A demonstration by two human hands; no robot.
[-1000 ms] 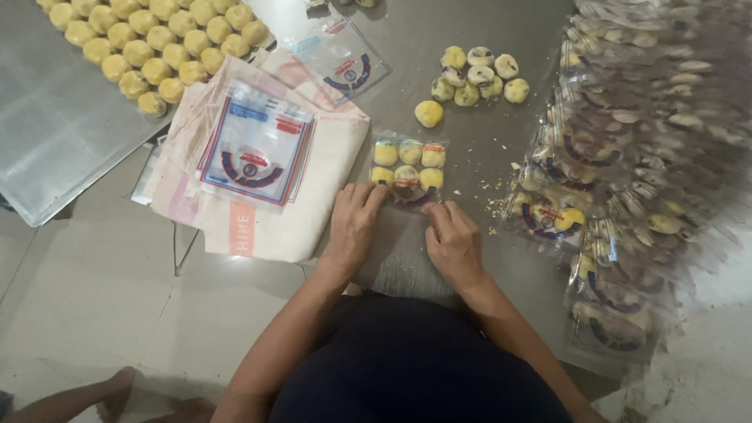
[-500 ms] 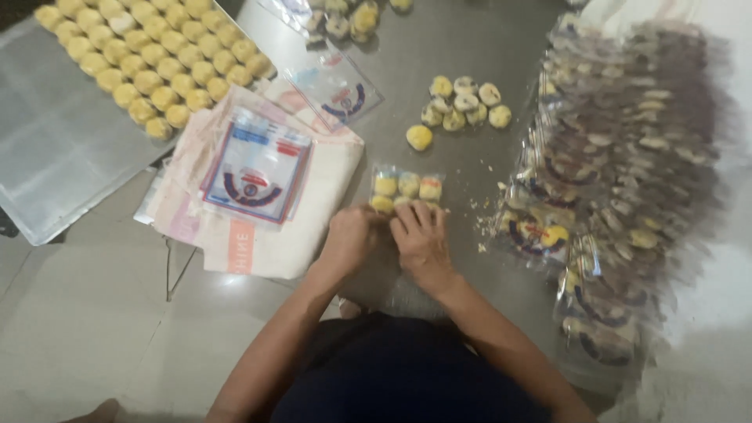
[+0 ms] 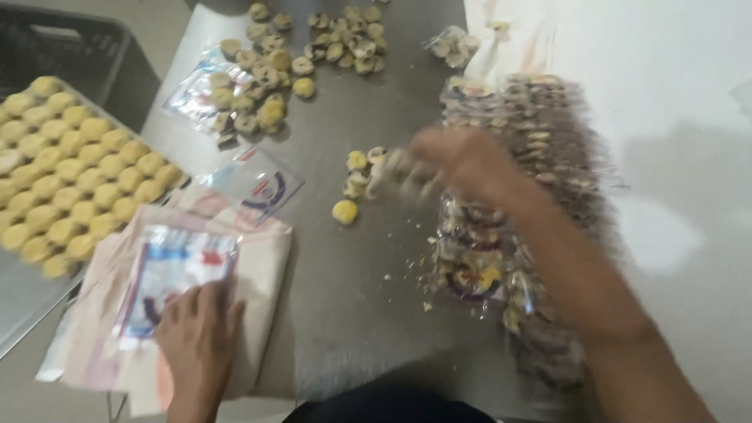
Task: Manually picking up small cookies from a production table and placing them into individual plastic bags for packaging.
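Observation:
My left hand (image 3: 200, 329) lies with spread fingers on the top of a stack of empty clear printed bags (image 3: 168, 270), which rests on a pale folded cloth (image 3: 266, 258) at the lower left. My right hand (image 3: 462, 160) is blurred in motion at the centre right and seems to be gripping a filled cookie packet (image 3: 403, 172). It is right beside the long heap of filled packets (image 3: 525, 204). A few loose round cookies (image 3: 356, 174) and a single yellow cookie (image 3: 345, 211) lie on the metal table just left of that hand.
A metal tray (image 3: 23, 313) with rows of yellow cookies (image 3: 78, 172) sits at the left. More loose cookies (image 3: 337, 39) lie at the far side, some on a clear bag (image 3: 196, 98). Another empty bag (image 3: 262, 184) lies mid-table. A dark crate (image 3: 70, 47) stands far left. Crumbs (image 3: 407, 266) are scattered.
Both hands were on a filled packet in front of me. Now my right hand has swung it to the right toward the heap, and my left hand has moved onto the empty bags.

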